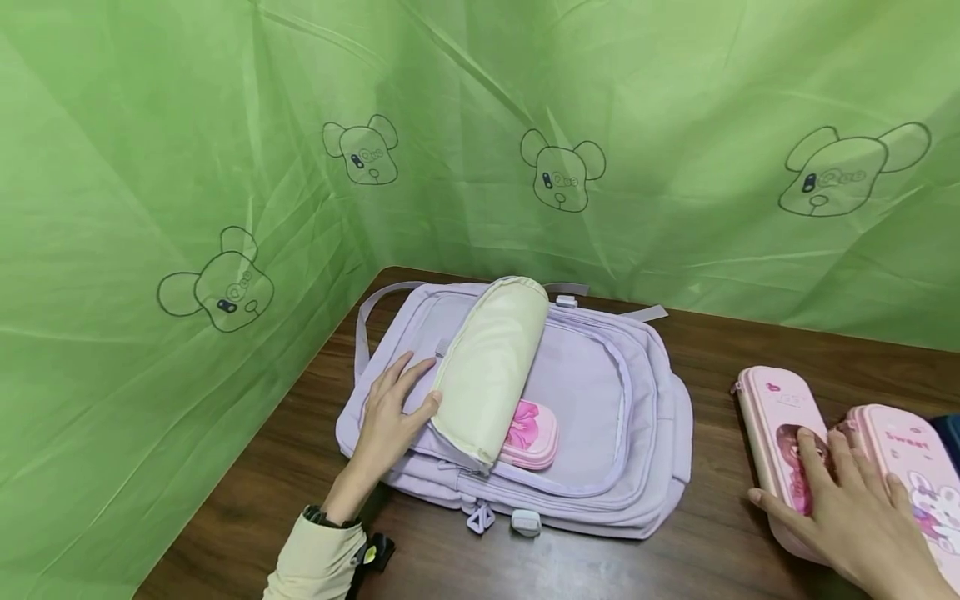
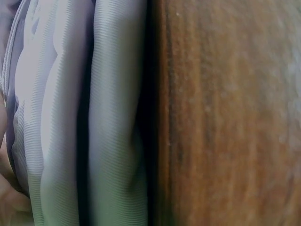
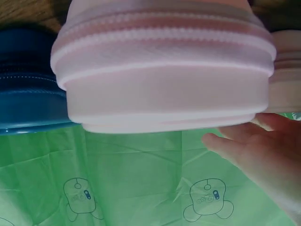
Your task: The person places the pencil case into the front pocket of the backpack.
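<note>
A lavender backpack (image 1: 660, 433) lies flat on the wooden table, its front panel folded back to show a cream lining (image 1: 491, 367). Partly under that folded panel, a pink pencil case with a flower (image 1: 536, 433) lies on the bag's front. My left hand (image 1: 393, 417) rests on the bag with fingers spread, thumb at the panel's edge. Over at the right, my right hand (image 1: 855, 492) reaches across a pink pencil case with a round picture (image 1: 780, 408), its fingers extended over the lid. Beside it lies another pink pencil case marked "Sweet" (image 1: 903, 437), partly covered by the hand.
A dark blue case (image 3: 28, 80) sits beyond the "Sweet" case, cut off at the head view's right edge. Green cloth walls (image 1: 465, 225) with bear drawings close off the table's (image 1: 712, 333) back and left. Straps and zip pulls (image 1: 482, 518) stick out around the bag.
</note>
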A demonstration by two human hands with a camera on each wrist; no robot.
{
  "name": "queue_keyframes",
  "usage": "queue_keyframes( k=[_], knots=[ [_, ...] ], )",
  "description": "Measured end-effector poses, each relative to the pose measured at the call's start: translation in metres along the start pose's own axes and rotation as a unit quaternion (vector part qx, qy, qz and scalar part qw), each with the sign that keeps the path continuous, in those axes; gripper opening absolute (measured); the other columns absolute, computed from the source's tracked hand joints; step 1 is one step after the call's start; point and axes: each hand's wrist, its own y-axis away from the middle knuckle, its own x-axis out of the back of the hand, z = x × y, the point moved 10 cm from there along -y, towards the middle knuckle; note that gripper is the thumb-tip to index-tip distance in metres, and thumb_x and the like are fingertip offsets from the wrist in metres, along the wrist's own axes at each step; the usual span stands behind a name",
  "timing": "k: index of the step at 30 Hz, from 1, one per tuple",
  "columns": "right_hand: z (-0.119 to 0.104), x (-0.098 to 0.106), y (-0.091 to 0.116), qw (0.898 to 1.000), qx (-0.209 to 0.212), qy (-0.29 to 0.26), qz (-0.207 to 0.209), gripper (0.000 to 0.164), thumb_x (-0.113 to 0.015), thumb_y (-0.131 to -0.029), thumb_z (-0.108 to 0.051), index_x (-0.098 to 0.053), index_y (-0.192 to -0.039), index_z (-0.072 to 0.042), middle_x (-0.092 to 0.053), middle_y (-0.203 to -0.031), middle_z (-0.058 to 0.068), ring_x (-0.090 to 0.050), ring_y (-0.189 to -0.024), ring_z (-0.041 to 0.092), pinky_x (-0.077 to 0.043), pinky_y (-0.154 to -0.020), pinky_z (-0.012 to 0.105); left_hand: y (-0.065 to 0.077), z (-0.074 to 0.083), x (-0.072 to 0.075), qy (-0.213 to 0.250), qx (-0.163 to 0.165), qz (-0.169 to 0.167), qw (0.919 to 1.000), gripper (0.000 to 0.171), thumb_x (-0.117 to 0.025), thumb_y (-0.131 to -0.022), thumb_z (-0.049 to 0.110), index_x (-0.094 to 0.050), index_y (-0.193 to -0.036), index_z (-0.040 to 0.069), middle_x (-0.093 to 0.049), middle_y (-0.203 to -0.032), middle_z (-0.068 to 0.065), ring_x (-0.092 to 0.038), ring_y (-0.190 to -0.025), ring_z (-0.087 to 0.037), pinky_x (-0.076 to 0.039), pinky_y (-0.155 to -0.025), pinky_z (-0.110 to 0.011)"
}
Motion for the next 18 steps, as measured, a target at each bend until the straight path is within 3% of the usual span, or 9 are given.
queue_keyframes(
  k=[8, 15, 18],
  knots=[
    [-0.006, 0.004, 0.001, 0.999, 0.019, -0.001, 0.028, 0.101, -0.064, -0.078, -0.056, -0.016, -0.146, 0.001, -0.023, -0.133, 0.041, 0.01, -0.135, 0.043, -0.006, -0.09, 0.074, -0.001, 0.001, 0.001, 0.011, -0.003, -0.003, 0.9999, 0.049, -0.064, -0.085, 0.034, -0.054, -0.132, 0.025, -0.036, -0.145, -0.008, -0.028, -0.131, -0.035, -0.022, -0.099, -0.06],
    [-0.015, 0.007, 0.002, 0.998, 0.019, -0.015, 0.05, 0.096, -0.068, -0.078, -0.047, -0.021, -0.142, 0.007, -0.027, -0.127, 0.044, -0.001, -0.133, 0.05, -0.023, -0.086, 0.07, 0.0, -0.001, 0.002, 0.011, -0.005, -0.004, 0.9999, 0.049, -0.064, -0.086, 0.034, -0.054, -0.132, 0.024, -0.036, -0.144, -0.009, -0.028, -0.131, -0.035, -0.022, -0.099, -0.06],
    [-0.014, 0.011, 0.001, 0.998, 0.014, -0.029, 0.058, 0.095, -0.072, -0.077, -0.043, -0.023, -0.141, 0.008, -0.026, -0.127, 0.045, -0.007, -0.13, 0.053, -0.024, -0.083, 0.071, 0.0, -0.001, 0.0, 0.012, -0.006, -0.007, 0.9999, 0.049, -0.063, -0.086, 0.034, -0.053, -0.133, 0.024, -0.036, -0.145, -0.009, -0.027, -0.131, -0.035, -0.022, -0.099, -0.06]
  ],
)
